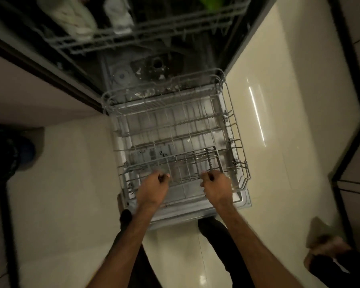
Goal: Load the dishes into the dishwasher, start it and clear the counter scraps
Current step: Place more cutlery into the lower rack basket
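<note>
Hands curl tight round the front rail of the lower rack (175,129), left hand (154,186) and right hand (216,185) apart. Beyond the grip the rack lies over the open door (242,201); farther ahead the upper rack (133,36) holds white dishes (71,17). Bare floor tile (71,183) flanks both hands.

A: Setting?
B: Home kitchen. A built-in dishwasher (154,65) stands open beside a pale cabinet front (29,90).
A: Supporting evidence?
B: Wire lower rack (175,129) sits out over the dropped door (244,201); upper rack (133,38) carries pale crockery (71,17), blurred. Glossy cream floor tiles (71,183) lie underneath. Dim indoor light.
</note>
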{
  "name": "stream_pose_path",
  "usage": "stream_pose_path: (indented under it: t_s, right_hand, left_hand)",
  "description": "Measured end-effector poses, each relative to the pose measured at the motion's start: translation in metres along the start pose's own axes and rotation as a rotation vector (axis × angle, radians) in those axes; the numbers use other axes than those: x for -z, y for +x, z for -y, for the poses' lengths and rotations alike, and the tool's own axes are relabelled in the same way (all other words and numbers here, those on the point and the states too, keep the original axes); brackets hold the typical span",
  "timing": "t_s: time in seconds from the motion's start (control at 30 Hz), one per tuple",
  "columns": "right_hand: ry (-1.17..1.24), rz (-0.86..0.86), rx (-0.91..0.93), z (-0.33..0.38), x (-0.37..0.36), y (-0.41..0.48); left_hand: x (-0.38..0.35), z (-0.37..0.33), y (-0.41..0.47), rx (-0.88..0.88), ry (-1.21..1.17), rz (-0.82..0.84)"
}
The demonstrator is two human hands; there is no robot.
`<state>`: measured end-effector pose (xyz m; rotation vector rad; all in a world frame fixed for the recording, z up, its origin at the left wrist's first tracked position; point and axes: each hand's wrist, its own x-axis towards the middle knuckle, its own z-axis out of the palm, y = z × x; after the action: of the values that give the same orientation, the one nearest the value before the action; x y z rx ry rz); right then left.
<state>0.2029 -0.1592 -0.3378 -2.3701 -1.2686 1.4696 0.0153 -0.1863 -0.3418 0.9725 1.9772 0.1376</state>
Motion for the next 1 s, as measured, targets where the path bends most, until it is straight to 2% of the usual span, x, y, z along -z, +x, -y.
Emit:
stream_pose_path:
  t_s: [0.1, 0.2, 0.37, 0.53, 0.73, 0.87, 1.0]
  right_hand:
    - [-0.097, 0.012, 0.133, 0.068, 0.014, -0.045]
    - [-0.095, 0.005, 0.257, 0.147, 0.024, -0.092]
    - [-0.198, 0.009, 0.446, 0.267, -0.001, -0.159]
    - [-0.202, -0.018, 0.633, 0.385, -0.061, -0.219]
    - [-0.112, -0.036, 0.76, 0.511, -0.139, -0.293]
    - [-0.087, 0.029, 0.868, 0.571, -0.164, -0.326]
    - [-0.121, 0.006, 0.938, 0.623, -0.173, -0.332]
  left_hand:
    - [0.068, -0.033, -0.04, -0.029, -0.041, -0.029]
    - [0.14, -0.061, -0.075, -0.039, -0.092, -0.099]
    - [0.256, -0.066, -0.111, -0.083, -0.087, -0.238]
    - [0.392, -0.033, -0.12, -0.146, -0.082, -0.416]
    - [0.543, 0.027, -0.129, -0.162, -0.047, -0.615]
    - [0.611, 0.057, -0.129, -0.162, -0.047, -0.703]
    - [0.66, 0.063, -0.113, -0.159, -0.056, -0.743]
